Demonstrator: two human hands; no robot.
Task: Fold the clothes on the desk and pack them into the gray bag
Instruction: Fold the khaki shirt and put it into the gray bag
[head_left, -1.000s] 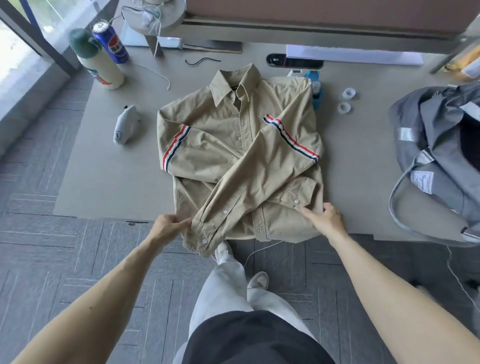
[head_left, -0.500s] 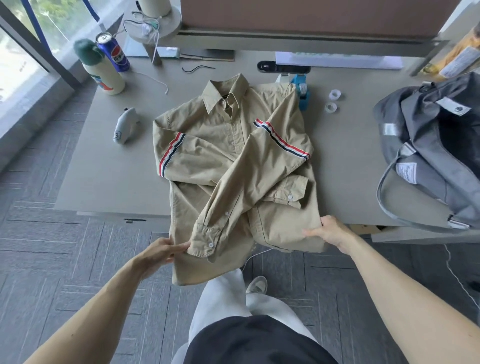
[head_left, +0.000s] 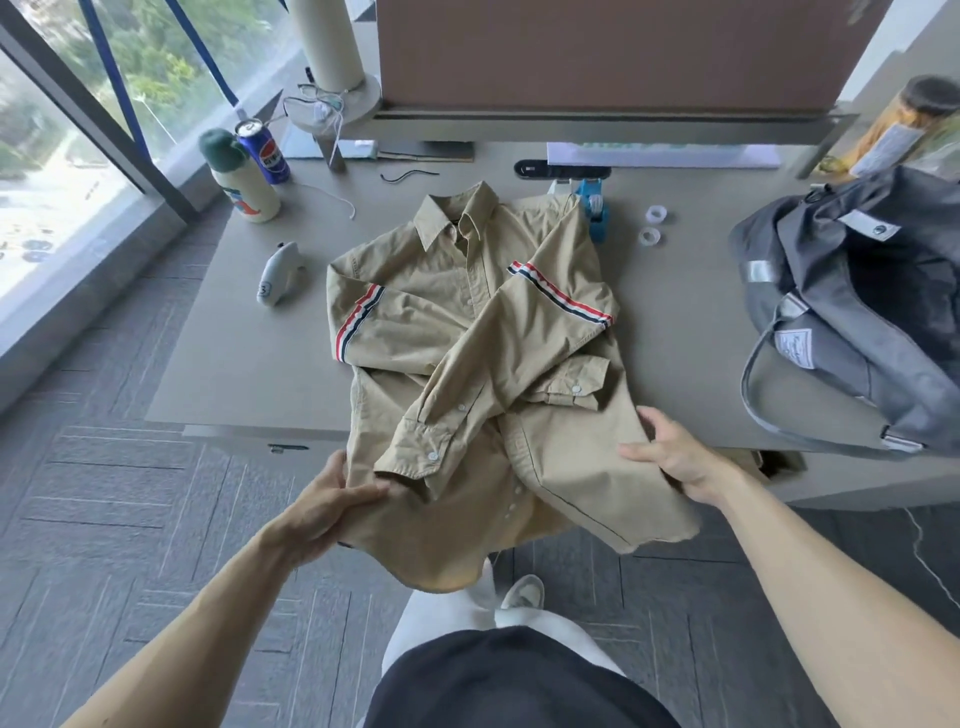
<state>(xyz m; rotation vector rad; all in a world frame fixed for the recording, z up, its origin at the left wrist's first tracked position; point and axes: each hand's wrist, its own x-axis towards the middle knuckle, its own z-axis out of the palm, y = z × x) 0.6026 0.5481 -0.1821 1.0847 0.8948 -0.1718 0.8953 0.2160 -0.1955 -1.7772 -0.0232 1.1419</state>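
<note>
While the tan shirt lies face up on the table with both sleeves crossed over its front, its lower part hangs past the near edge. Left hand pinches the hem at the left side; right hand grips the fabric at the right side. Well apart, the gray bag sits open at the table's right end.

A gray desk stands on gray patterned carpet tiles. Daylight comes through a large window on the left, with green trees outside. A brown panel rises behind the desk.
</note>
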